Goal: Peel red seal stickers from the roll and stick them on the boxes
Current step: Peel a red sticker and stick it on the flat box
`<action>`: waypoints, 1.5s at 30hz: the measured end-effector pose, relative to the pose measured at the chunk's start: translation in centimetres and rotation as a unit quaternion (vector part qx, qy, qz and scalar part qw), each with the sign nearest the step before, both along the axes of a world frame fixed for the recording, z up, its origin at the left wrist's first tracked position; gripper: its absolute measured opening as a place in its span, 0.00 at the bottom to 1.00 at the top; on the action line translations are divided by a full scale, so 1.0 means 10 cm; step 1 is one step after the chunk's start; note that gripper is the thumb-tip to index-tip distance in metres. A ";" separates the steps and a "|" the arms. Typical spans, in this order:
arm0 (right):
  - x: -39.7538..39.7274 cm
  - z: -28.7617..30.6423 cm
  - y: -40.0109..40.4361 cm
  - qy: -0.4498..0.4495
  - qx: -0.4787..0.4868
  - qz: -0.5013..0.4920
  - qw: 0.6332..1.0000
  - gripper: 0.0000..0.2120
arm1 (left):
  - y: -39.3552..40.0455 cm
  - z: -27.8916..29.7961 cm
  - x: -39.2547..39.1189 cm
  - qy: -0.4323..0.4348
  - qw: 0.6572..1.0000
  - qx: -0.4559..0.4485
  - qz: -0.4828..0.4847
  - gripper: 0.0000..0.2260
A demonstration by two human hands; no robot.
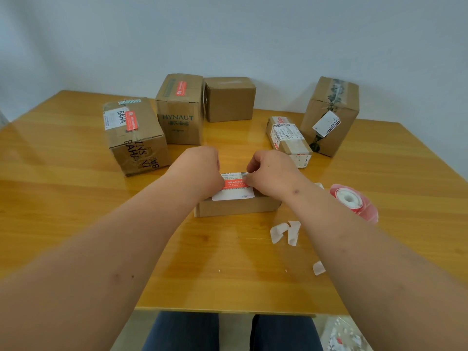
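Note:
A low flat cardboard box (pixel 235 207) lies in front of me on the wooden table (pixel 76 198). A red seal sticker (pixel 235 184) lies across the white label on its top. My left hand (pixel 200 171) covers the sticker's left end, fingers curled down. My right hand (pixel 271 171) pinches the sticker's right end, fingers bent over it. The roll of red stickers (pixel 350 201) lies on its side to the right of my right forearm.
Behind stand a BAHA box (pixel 134 138) and a HYNAUT box (pixel 179 110), both with red stickers, a plain box (pixel 229 100), a small labelled box (pixel 287 136) and a tall box (pixel 329 117). White backing scraps (pixel 285 231) lie near the front right.

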State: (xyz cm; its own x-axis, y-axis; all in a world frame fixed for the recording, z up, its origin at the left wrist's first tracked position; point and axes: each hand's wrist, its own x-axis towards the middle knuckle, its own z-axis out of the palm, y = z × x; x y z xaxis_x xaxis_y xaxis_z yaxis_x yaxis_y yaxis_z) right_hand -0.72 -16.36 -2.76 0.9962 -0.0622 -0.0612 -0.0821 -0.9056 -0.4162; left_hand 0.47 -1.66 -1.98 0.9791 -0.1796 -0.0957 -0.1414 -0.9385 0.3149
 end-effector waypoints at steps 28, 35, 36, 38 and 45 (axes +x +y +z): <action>-0.07 -0.02 0.01 -0.014 0.021 0.010 1.000 0.20 | 0.12 -0.22 -0.05 0.028 0.977 -0.187 0.098 0.22; -0.05 0.01 -0.10 -0.034 0.030 -0.010 0.999 0.11 | 0.23 -0.24 0.04 0.062 0.944 -0.298 0.130 0.14; -0.05 -0.01 -0.09 -0.039 0.030 -0.018 0.999 0.11 | 0.23 -0.24 0.05 0.060 0.943 -0.298 0.132 0.12; -0.03 -0.03 -0.08 -0.044 0.022 -0.028 0.998 0.10 | 0.21 -0.27 0.07 0.053 0.949 -0.284 0.131 0.12; -0.01 -0.03 -0.15 -0.024 0.030 -0.034 0.999 0.13 | 0.24 -0.33 0.10 0.041 0.952 -0.270 0.136 0.09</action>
